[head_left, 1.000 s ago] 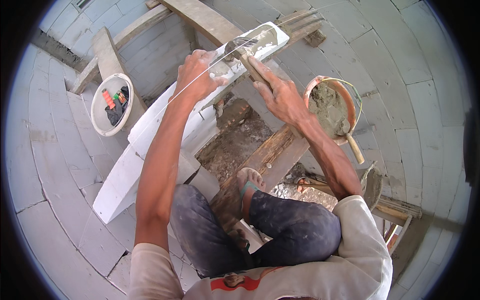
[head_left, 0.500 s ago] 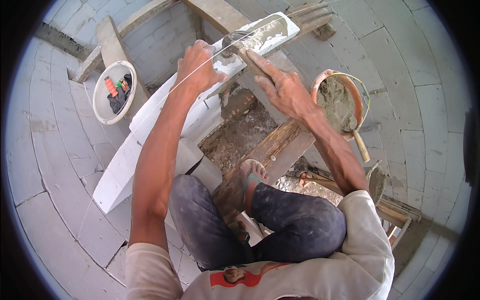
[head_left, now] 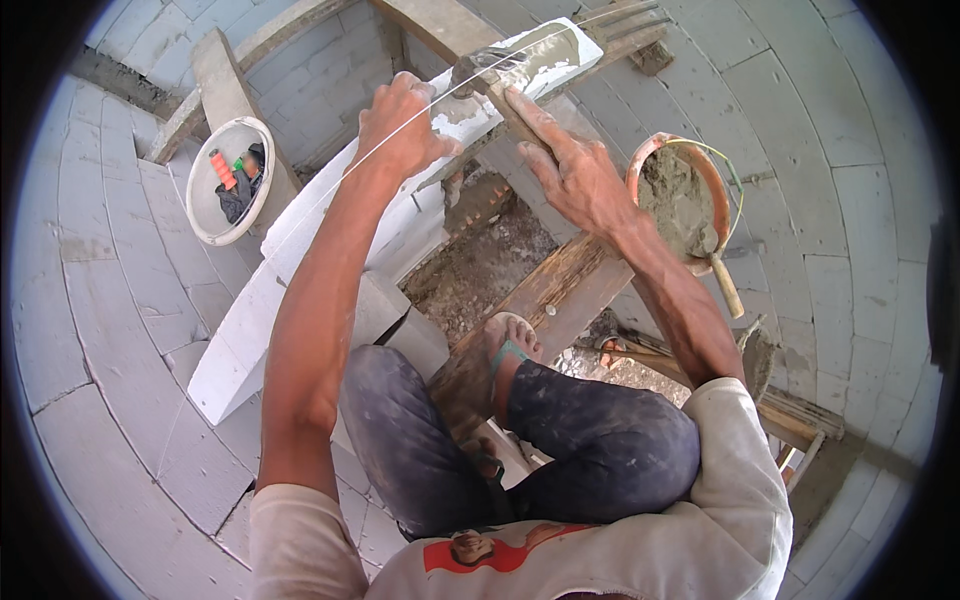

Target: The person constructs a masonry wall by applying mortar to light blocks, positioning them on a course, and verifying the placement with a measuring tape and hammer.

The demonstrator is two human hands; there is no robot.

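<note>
My right hand (head_left: 575, 180) is closed on the wooden handle (head_left: 514, 115) of a mallet, its index finger stretched along the handle. The dark mallet head (head_left: 470, 72) lies against the top of a row of white blocks, beside wet grey mortar (head_left: 553, 48). My left hand (head_left: 395, 130) grips the white block (head_left: 310, 215), fingers bent toward its far edge and thumb pointing toward the mallet. A thin white string (head_left: 415, 117) runs along the row and passes over my left hand and the mallet head.
An orange-rimmed bucket of mortar (head_left: 680, 200) stands at the right, a wooden-handled tool (head_left: 726, 285) at its rim. At the left, a white bucket (head_left: 200, 220) holds an orange spool and dark items. My foot (head_left: 512, 340) rests on a wooden plank (head_left: 560, 285).
Both hands and the mallet keep nearly the same places on the row. The whole view has shifted slightly, with the mortar bucket a little farther right.
</note>
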